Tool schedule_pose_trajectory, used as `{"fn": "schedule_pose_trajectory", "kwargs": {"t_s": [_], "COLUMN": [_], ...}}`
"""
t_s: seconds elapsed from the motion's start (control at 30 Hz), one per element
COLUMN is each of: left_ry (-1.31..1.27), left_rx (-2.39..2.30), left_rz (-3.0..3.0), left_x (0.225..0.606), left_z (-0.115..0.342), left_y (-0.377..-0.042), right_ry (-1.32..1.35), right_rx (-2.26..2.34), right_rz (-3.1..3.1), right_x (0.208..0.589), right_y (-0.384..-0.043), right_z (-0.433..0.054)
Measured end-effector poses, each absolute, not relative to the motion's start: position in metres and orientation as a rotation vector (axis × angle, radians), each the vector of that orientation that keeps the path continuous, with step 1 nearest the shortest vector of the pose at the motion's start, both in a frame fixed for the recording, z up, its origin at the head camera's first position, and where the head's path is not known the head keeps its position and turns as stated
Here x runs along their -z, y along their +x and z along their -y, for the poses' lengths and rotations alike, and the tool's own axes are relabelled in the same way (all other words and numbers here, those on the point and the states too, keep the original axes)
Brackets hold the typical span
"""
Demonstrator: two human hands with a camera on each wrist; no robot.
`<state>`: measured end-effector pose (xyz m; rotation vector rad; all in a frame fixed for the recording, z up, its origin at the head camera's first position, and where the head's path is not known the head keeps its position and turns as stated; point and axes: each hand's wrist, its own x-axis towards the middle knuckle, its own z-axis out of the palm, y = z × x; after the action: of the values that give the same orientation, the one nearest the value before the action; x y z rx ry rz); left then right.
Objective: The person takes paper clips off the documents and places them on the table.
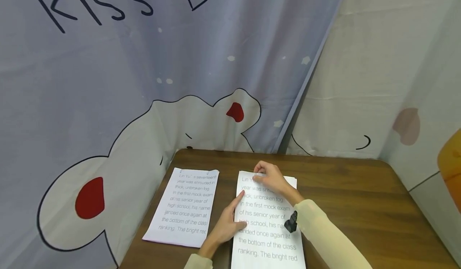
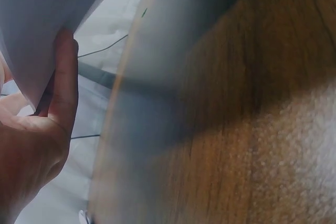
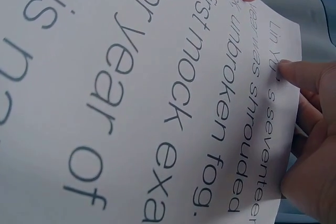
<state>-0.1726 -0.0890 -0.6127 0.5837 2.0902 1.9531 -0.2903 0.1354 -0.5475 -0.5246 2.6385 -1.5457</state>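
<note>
A stack of printed paper sheets (image 1: 268, 237) in large type is held up over the table. My left hand (image 1: 225, 224) grips its left edge, with the thumb and a fingertip showing on the printed face. Seen from the left wrist, the paper (image 2: 47, 19) passes between the fingers of that hand (image 2: 47, 124). At the top edge, my right hand (image 1: 271, 179) pinches the sheets. Its thumb (image 3: 302, 72) presses on the first printed line, and the other fingers go behind the paper, partly hidden.
Another printed stack (image 1: 185, 209), with two small clips along its top, lies to the left on the brown wooden table (image 1: 360, 205). A patterned curtain (image 1: 216, 53) hangs behind the table's back edge. A small black device (image 1: 291, 222) sits at the right wrist.
</note>
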Motion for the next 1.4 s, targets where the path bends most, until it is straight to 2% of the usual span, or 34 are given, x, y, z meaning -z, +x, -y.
{"fn": "schedule_pose_trajectory", "kwargs": {"t_s": [1.4], "left_ry": [0.619], "left_rx": [-1.944], "left_rz": [-2.088], "left_x": [0.614], "left_z": [0.088], "left_y": [-0.170], "right_ry": [-0.510], "right_rx": [1.600], "right_rz": [-2.640], "right_x": [0.557], "right_y": [-0.289], "right_z": [-0.133]}}
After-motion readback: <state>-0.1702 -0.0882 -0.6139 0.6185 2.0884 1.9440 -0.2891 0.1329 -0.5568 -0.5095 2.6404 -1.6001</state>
